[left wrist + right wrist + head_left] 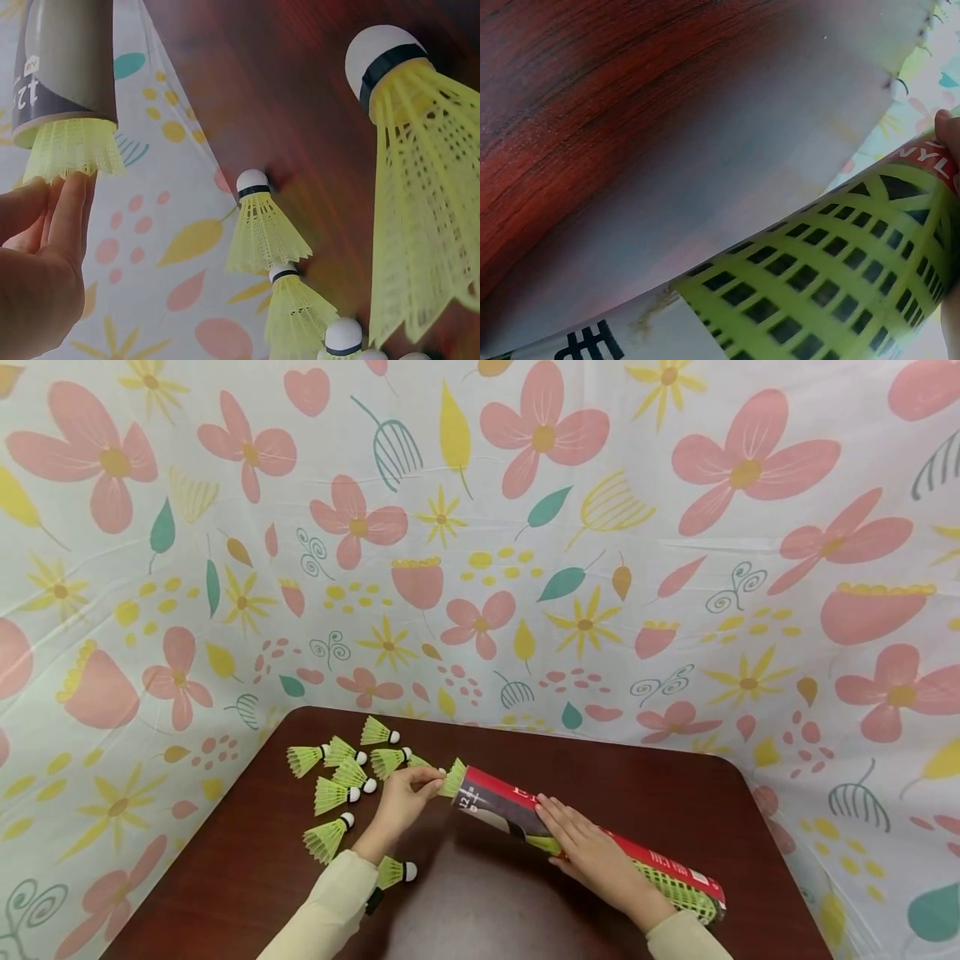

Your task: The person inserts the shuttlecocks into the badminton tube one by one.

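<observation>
A yellow shuttlecock [453, 778] sits partly inside the mouth of a red and dark printed shuttlecock tube [510, 802], its skirt sticking out. My left hand [401, 800] pinches the skirt's rim with thumb and fingertips, as the left wrist view shows on the shuttlecock [75, 146]. Slanting across the table, the tube is gripped around its middle by my right hand [588, 852], fingers over the top and thumb on the near side. The right wrist view shows the tube's green grid print [817, 285] and only the edge of that hand. The shuttlecock's cork is hidden inside the tube.
Several yellow shuttlecocks with white corks lie at the table's left, such as one shuttlecock [326, 839] near my left forearm and another shuttlecock [378, 732] at the back. The dark brown table [652, 785] meets a flower-printed cloth [480, 527] behind.
</observation>
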A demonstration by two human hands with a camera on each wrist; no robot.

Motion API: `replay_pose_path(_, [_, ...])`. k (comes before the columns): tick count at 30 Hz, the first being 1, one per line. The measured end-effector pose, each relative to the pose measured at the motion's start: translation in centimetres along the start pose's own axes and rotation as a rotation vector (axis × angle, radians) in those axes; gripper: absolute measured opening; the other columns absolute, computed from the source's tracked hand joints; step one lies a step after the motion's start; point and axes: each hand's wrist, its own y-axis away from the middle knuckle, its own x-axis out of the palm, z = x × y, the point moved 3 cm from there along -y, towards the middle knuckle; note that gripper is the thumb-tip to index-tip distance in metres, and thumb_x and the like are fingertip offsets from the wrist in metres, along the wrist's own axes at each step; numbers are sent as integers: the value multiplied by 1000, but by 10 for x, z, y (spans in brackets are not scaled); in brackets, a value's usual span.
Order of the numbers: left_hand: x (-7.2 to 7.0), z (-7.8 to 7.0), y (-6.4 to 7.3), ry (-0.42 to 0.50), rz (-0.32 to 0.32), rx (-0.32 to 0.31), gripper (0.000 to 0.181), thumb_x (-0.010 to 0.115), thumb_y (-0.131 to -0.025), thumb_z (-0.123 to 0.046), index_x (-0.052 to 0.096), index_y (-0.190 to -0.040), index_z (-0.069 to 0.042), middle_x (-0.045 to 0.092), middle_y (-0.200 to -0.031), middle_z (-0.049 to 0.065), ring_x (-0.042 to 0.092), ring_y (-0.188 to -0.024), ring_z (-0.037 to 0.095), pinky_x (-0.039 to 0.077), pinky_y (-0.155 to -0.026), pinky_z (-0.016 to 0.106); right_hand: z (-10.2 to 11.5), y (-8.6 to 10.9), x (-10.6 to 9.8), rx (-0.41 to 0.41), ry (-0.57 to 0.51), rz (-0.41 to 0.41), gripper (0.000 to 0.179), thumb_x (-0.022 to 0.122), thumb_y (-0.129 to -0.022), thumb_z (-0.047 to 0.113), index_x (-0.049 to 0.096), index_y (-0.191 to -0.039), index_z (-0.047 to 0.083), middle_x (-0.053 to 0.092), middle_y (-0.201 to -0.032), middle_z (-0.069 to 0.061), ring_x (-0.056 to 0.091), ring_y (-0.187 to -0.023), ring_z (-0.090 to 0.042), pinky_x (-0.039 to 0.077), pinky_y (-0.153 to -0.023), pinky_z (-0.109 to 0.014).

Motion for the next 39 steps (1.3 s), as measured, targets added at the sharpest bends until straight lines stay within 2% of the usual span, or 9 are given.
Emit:
replay_pose_path(4, [1,1,1,-22,-9,-7,5,71,-85,-2,74,-89,-5,73,-88,10,68,-76,20,53,-64,24,-1,-1,0,0,4,-4,76,28,-96,56,22,-153,6,22,-158,-10,25,-143,-22,4,-116,-23])
replay_pose_path(10, [3,2,4,-31,14,-8,6,71,-86,-3,76,-88,-6,72,-90,8,68,-78,18,53,-63,24,0,-2,0,-7,-1,-6,75,37,-97,53,22,-153,6,22,-158,-10,25,-143,-22,4,-116,-23])
replay_pose_path(17, [5,0,4,-63,22,17,7,73,-84,-5,78,-86,-9,73,-88,6,66,-78,19,51,-61,23,2,-2,-1,-9,-8,-13,75,25,-97,56,22,-153,6,23,-158,-11,26,-143,-22,5,-116,-24])
replay_pose_path(23, [6,0,3,-71,31,4,7,75,-82,-5,78,-84,-10,73,-87,5,65,-80,18,49,-59,22,2,-2,-3,-8,-9,-5,76,32,-96,55,22,-153,6,22,-158,-10,26,-143,-23,5,-116,-24])
replay_pose_path(29, [5,3,3,-94,40,29,5,76,-81,-5,79,-84,-8,73,-88,7,65,-83,19,48,-61,22,5,-4,-3,5,-26,25,77,41,-95,54,22,-154,8,21,-159,-8,25,-143,-22,3,-116,-22])
replay_pose_path(39, [6,6,2,-109,71,29,6,76,-80,-3,78,-84,-7,73,-90,7,64,-82,16,49,-63,22,5,-3,-1,0,-10,27,77,39,-95,55,21,-153,8,20,-159,-8,25,-143,-22,2,-115,-22])
